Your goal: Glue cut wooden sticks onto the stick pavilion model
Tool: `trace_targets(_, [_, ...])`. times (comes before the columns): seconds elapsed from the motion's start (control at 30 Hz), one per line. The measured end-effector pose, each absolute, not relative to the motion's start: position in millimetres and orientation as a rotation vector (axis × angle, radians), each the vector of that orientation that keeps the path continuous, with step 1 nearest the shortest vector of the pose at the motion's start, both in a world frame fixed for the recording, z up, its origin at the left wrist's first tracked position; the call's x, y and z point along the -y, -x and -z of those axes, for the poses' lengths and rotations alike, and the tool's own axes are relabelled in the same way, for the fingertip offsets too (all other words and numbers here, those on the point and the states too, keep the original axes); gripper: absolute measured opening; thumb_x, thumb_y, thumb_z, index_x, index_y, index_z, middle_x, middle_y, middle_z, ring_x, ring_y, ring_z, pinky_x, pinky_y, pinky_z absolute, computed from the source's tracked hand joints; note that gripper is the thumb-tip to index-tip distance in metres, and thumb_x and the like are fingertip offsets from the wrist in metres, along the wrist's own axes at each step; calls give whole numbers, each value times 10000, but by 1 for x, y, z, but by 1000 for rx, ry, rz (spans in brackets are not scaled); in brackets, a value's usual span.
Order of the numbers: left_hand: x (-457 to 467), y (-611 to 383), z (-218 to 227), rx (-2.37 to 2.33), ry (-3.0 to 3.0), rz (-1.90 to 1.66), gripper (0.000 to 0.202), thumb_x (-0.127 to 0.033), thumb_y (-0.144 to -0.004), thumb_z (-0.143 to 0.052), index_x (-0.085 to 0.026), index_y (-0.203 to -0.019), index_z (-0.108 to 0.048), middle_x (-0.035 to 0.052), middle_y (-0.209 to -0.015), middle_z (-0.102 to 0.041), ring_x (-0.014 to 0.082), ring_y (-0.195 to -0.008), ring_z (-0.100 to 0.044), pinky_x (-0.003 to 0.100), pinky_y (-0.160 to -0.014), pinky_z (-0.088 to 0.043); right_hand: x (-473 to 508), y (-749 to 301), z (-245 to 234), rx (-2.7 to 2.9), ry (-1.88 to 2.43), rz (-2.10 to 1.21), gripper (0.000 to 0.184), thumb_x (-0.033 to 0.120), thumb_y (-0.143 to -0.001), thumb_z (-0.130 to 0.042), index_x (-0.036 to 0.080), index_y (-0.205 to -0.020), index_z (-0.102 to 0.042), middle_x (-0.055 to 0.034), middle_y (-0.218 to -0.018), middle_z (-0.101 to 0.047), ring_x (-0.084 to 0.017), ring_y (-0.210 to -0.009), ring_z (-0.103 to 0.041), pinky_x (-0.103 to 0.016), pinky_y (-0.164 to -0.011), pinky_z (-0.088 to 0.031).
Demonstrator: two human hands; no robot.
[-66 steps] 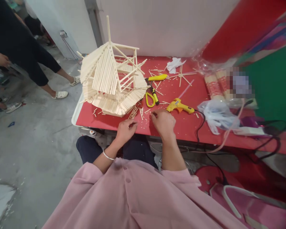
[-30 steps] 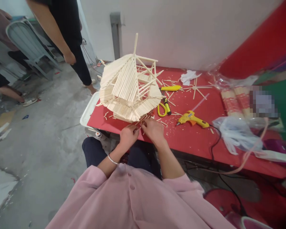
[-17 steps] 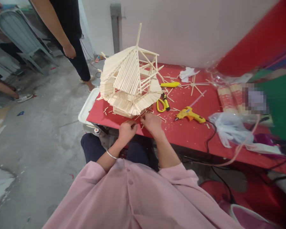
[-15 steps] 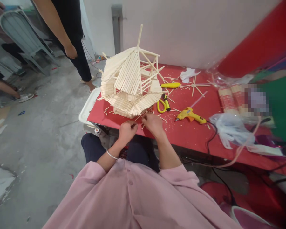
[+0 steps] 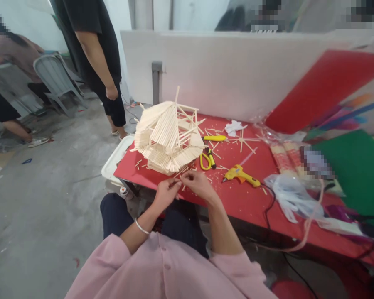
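A pale model house of wooden sticks (image 5: 168,137) stands on the red table (image 5: 237,195), at its left end. Just in front of it, over the table's near edge, my left hand (image 5: 166,193) and my right hand (image 5: 197,185) meet fingertip to fingertip. Both are closed in a pinch on small pieces of wooden stick (image 5: 176,181). Loose stick offcuts (image 5: 187,171) lie scattered on the table around the house and my hands.
A yellow glue gun (image 5: 239,174) with a black cord, yellow-handled cutters (image 5: 205,159) and a yellow knife (image 5: 214,138) lie right of the house. Clear plastic bags (image 5: 286,195) and packs of sticks (image 5: 286,160) sit further right. A person in black (image 5: 96,54) stands at left, by a grey chair (image 5: 54,81).
My right hand came left from near the glue gun to meet the left hand in front of the house. The view has tilted up, showing more of the room.
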State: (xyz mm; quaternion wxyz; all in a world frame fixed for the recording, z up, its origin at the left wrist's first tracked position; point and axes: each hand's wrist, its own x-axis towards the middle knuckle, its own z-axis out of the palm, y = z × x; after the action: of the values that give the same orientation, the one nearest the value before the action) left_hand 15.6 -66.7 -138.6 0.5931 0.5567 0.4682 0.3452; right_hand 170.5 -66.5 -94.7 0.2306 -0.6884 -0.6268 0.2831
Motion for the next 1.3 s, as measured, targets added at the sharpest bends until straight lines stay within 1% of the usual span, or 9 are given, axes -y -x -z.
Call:
trace_targets(0.07, [75, -20, 127, -961, -1169, -789, 457, -555, -889, -578, -126, -961, -716, -34, -430, -563, 87, -307, -387, 205, -372, -265, 83, -174, 89, 1670, 1765, -808, 275, 390, -838, -524, 164, -787, -672, -24, -699, -690, -138, -632, -611, -239, -594, -476])
trace_targets(0.23, [90, -24, 84, -831, -1015, -849, 556, -695, -743, -695, -143, -812, -680, -22, -421, -555, 80, -325, -428, 192, -360, -266, 113, -170, 68, 1530, 1558, -764, 316, 484, -872, -577, 186, -825, -670, -8, -684, -652, -122, -595, -558, -237, -557, -454])
trace_targets(0.33, [91, -19, 67, -815, -941, -894, 528, -675, -686, -756, -159, -717, -650, -31, -407, -530, 76, -331, -428, 192, -353, -265, 120, -162, 53, 1568, 1424, -575, 227, 394, -904, -606, 203, -819, -694, -6, -697, -631, -115, -610, -538, -234, -557, -425])
trace_targets(0.43, [89, -11, 58, -837, -955, -962, 494, -640, -680, -775, -161, -672, -655, -40, -406, -509, 62, -336, -409, 193, -359, -273, 121, -156, 46, 1695, 1310, -481, 162, 339, -927, -614, 224, -928, -729, -18, -786, -658, -114, -667, -557, -232, -580, -436])
trace_targets(0.57, [85, -5, 50, -902, -997, -919, 436, -573, -653, -803, -163, -630, -656, -15, -482, -585, 59, -363, -444, 193, -364, -277, 121, -158, 49, 1670, 1202, -509, 323, 371, -905, -676, 247, -1202, -698, -9, -844, -643, -104, -666, -547, -224, -569, -447])
trace_targets(0.73, [83, -18, 45, -877, -1021, -784, 329, -465, -649, -815, -159, -661, -696, -20, -502, -587, 62, -375, -461, 186, -359, -277, 127, -174, 54, 1612, 1175, -507, 222, 370, -901, -692, 225, -1058, -754, -20, -846, -649, -111, -720, -590, -232, -620, -470])
trace_targets(0.97, [82, -67, 48, -850, -958, -695, 321, -398, -582, -887, -159, -741, -743, -26, -583, -606, 44, -404, -448, 155, -343, -280, 140, -213, 64, 1562, 1257, -373, 187, 291, -941, -625, 227, -1078, -735, -10, -819, -641, -122, -760, -578, -247, -703, -491])
trace_targets(1.17, [73, -113, 59, -887, -990, -749, 301, -410, -638, -889, -178, -767, -747, -12, -653, -671, 35, -403, -454, 151, -358, -315, 145, -242, 91, 1356, 1236, -325, 419, 256, -900, -631, 242, -1318, -605, -34, -963, -652, -119, -755, -569, -243, -658, -518])
trace_targets(1.3, [69, -143, 69, -919, -1057, -801, 300, -393, -676, -879, -191, -874, -779, -18, -665, -677, 43, -435, -482, 154, -395, -358, 143, -263, 103, 1242, 1197, -222, 473, 175, -887, -590, 260, -1351, -572, -48, -1006, -666, -133, -803, -598, -256, -671, -544])
